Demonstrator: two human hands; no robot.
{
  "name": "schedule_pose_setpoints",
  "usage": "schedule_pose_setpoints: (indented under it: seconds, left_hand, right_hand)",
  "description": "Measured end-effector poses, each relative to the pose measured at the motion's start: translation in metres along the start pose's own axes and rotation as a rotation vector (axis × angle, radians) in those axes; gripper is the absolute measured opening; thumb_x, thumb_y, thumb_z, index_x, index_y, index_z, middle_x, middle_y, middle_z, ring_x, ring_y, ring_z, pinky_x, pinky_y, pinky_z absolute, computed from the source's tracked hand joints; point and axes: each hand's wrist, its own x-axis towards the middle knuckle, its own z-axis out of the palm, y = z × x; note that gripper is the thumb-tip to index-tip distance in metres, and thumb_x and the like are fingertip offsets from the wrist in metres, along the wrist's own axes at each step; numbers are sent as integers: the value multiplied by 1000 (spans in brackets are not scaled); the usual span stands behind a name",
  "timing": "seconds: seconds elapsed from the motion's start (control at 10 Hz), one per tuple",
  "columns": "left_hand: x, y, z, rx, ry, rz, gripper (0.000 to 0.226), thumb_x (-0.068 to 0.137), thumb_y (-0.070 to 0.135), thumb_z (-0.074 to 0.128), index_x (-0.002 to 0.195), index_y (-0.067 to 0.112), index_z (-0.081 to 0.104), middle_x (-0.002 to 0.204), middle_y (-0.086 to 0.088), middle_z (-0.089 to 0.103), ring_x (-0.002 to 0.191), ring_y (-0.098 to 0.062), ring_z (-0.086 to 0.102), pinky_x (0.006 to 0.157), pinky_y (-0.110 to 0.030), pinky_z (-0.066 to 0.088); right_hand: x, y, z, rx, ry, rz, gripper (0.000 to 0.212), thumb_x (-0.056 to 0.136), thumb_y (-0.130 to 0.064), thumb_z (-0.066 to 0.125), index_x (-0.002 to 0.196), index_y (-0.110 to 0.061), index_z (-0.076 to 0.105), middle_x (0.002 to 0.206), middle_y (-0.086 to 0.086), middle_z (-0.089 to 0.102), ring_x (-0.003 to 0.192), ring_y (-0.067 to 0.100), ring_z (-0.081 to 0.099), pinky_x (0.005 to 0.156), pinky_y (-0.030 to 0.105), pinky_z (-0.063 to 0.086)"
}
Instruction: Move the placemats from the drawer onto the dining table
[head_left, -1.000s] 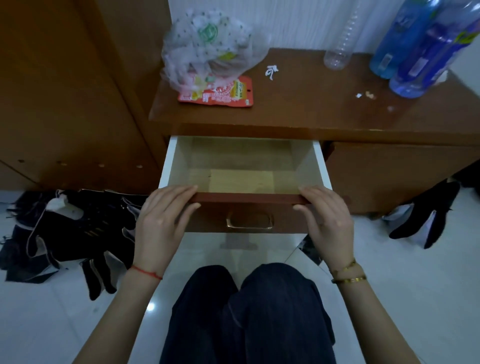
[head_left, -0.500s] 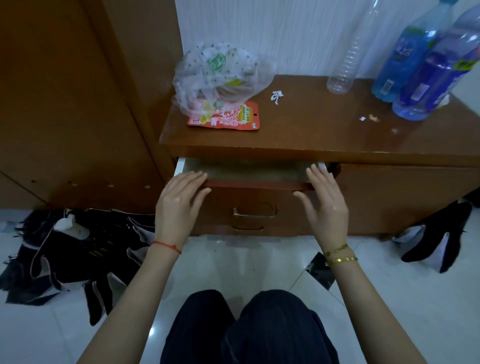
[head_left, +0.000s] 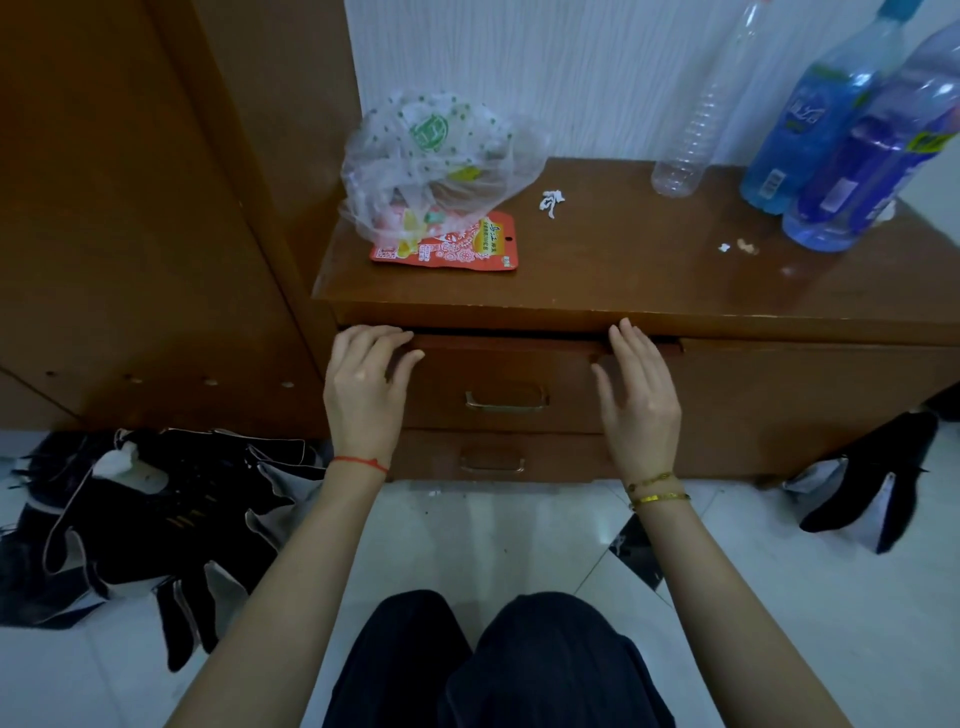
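We have pushed the drawer nearly shut; left hand and right hand press its front, flat and empty.

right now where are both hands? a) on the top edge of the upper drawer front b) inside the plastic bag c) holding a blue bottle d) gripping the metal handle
a: the left hand and right hand rest on the top edge of the upper drawer, one at each end.

Pushed shut now: brown wooden top drawer with brass handle, gaping a second ago, pale interior hidden. Left hand and right hand flat against its front, fingers uncurled from top edge.
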Motion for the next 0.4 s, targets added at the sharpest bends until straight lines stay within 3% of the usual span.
schedule_pose_setpoints:
  seconds: [0.2, 0.3, 0.4]
  left_hand:
    - [11, 5, 0, 66, -31, -38, 18, 85, 26, 69, 97, 12, 69, 95, -1, 65, 99, -18, 53, 81, -25, 47]
    - [11, 8, -3, 65, -30, 1, 16, 85, 20, 68, 98, 11, 68, 96, -3, 65, 98, -19, 54, 82, -32, 50]
    - [3, 13, -11, 42, -83, 77, 22, 88, 22, 66, 107, 11, 66, 102, -3, 67, 102, -17, 56, 84, -27, 49]
  right_hand:
    - [-11, -6, -7, 31, -76, -21, 35, 96, -16, 56, 130, -7, 55, 134, 7, 56, 134, 18, 43, 108, 37, 40]
    - [-15, -11, -13, 53, -126, -14, 36, 94, -17, 58, 129, -7, 56, 133, 7, 57, 133, 18, 43, 109, 35, 39]
    - [-15, -23, -24, 73, -216, -4, 37, 92, -19, 60, 127, -8, 57, 130, 8, 59, 128, 20, 48, 107, 30, 37]
